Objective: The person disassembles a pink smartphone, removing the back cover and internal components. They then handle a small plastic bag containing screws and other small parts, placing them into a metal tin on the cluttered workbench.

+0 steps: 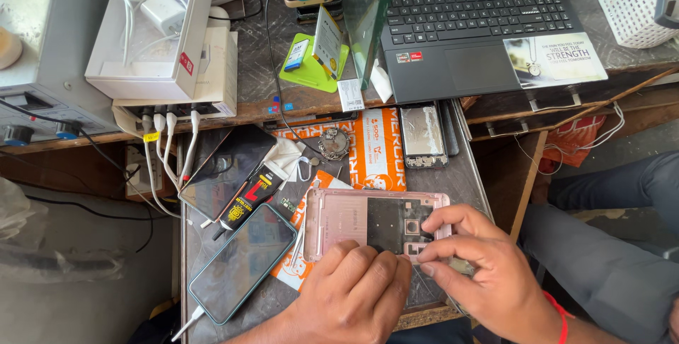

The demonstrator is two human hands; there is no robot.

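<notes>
Pressing down on the near edge of a pink phone frame (353, 220), the left hand (353, 294) lies with fingers curled and together on its lower rim; the right hand (481, 266) pinches thumb and forefinger together at the frame's right end, on a small part too tiny to name; the frame lies flat on the metal table (467, 167), near its front edge and close to its right edge; just left of it a dark phone (240, 263) lies tilted with a white cable plugged in; behind it sit an orange mat (375, 149) and a bare phone back (423, 135); little open room remains around the frame; on the shelf above, an open white box (152, 29) holds a white charger and cable, beside a laptop (474, 22).
</notes>
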